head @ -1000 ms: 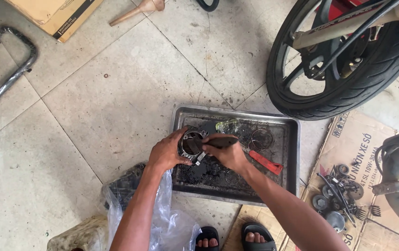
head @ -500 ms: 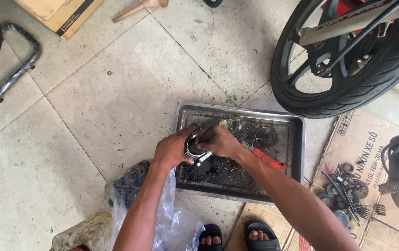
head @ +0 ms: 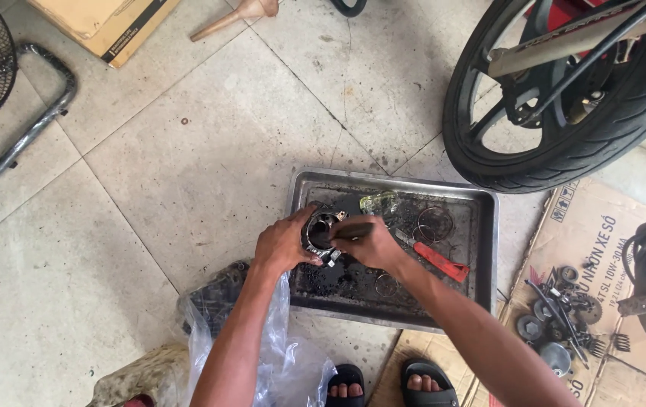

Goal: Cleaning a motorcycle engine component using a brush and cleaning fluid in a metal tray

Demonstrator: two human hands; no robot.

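Motorcycle wheel (head: 564,105): upper right, black tyre resting on the tiled floor just beyond the tray's far right corner.
Metal tray (head: 488,249): rectangular, grimy, flat on the floor in front of the person; holds dark debris, thin rings and a red-handled tool (head: 442,262).
Cardboard sheet (head: 601,226): right of the tray, carrying a cluster of small gears and dark parts (head: 560,316).
Plastic bag (head: 277,369): clear, crumpled, at the tray's near left corner beside the left forearm.
Cylindrical metal part (head: 321,230): over the tray's left half, held between both hands, open bore facing up.
Left hand (head: 281,245): fingers wrapped around the part's left side, gripping it.
Right hand (head: 372,241): fingers clenched on a dark, slim tool (head: 344,232) whose tip reaches into the bore.
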